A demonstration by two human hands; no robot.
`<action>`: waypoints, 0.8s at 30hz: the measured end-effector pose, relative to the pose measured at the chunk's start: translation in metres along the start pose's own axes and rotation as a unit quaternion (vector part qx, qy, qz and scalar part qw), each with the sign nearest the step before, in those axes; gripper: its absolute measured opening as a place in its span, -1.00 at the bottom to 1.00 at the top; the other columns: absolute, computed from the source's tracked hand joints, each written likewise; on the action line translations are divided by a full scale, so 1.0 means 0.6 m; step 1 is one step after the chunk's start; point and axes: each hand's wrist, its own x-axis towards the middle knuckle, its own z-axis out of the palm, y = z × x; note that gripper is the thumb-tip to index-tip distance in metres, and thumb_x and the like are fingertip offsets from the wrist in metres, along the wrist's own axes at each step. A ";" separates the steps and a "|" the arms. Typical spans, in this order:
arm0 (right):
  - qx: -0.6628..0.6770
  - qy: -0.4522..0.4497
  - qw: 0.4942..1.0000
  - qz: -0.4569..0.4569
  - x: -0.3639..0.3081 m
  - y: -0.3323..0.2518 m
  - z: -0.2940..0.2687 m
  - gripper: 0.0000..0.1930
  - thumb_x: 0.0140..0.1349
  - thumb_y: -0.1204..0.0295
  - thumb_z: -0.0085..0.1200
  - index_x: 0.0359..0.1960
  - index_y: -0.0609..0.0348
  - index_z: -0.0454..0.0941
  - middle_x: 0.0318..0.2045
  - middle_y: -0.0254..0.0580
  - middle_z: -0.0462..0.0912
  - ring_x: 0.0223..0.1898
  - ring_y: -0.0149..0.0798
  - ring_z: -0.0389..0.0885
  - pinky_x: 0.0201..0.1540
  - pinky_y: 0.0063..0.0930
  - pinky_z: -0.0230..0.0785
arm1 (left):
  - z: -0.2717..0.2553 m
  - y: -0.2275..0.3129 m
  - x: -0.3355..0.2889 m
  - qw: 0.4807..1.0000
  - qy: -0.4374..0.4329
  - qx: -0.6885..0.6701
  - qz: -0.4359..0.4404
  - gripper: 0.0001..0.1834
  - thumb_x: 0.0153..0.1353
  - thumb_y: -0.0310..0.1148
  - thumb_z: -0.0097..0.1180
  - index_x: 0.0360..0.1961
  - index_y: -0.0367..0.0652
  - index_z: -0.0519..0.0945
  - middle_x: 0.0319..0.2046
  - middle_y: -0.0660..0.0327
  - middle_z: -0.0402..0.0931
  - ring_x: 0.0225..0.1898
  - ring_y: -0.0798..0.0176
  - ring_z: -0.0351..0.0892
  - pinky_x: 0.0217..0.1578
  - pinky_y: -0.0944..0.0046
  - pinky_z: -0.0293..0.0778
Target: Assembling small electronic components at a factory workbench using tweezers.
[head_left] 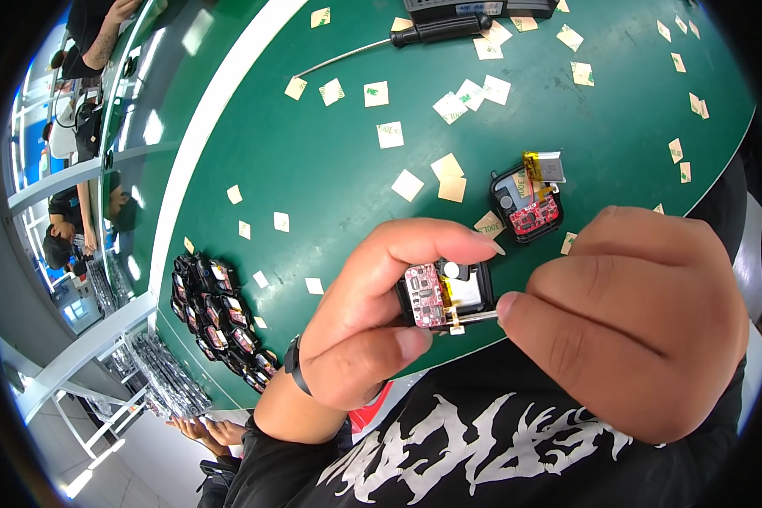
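Black-banded left hand (351,317), curled closed around an opened black square plastic casing (488,284) with red circuit board (424,295), near centre. Right hand (626,326), closed, pinching a thin silver metal tool (481,316) at the casing's near edge. Just beyond, second opened casing (505,188) on green tabletop (313,169); left, piled black casings (220,320); far, black-handled screwdriver (436,31).

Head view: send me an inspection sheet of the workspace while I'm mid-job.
Surface: green tabletop, littered.
Job's things: open black device in hand; second open device on the tabletop; device cluster at left.
Clutter: scattered paper squares, black-handled screwdriver.
Grips: left hand pinches the first device; right hand holds a thin metal tool at its lower edge.
Cables: short red wire on the second device.
Surroundings: co-workers at left.
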 end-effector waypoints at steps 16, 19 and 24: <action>0.004 0.026 0.999 0.035 -0.006 -0.002 0.009 -0.71 -0.23 0.51 0.27 -0.38 0.39 0.65 -0.54 -0.16 0.57 -0.66 -0.31 0.44 -0.67 -0.52 0.22 | 0.004 -0.001 0.003 1.000 -0.020 0.002 0.019 -0.20 -0.17 -0.66 -0.15 0.28 -0.35 0.37 0.25 0.05 0.34 0.33 0.14 0.32 0.37 0.15 0.17; 0.009 0.009 1.000 0.022 -0.009 -0.003 0.006 -0.71 -0.21 0.51 0.26 -0.37 0.40 0.65 -0.54 -0.16 0.57 -0.67 -0.32 0.43 -0.67 -0.51 0.21 | 0.004 0.000 0.005 0.999 -0.028 0.029 0.026 -0.22 -0.14 -0.64 -0.14 0.28 -0.36 0.36 0.25 0.03 0.34 0.31 0.12 0.35 0.36 0.14 0.19; 0.025 -0.012 1.000 -0.013 -0.002 0.008 0.000 -0.70 -0.26 0.48 0.25 -0.41 0.40 0.64 -0.55 -0.16 0.55 -0.68 -0.32 0.41 -0.67 -0.51 0.22 | 0.000 -0.002 0.005 0.993 -0.047 0.097 0.039 -0.25 -0.09 -0.60 -0.11 0.29 -0.36 0.36 0.23 -0.01 0.37 0.30 0.09 0.37 0.36 0.13 0.20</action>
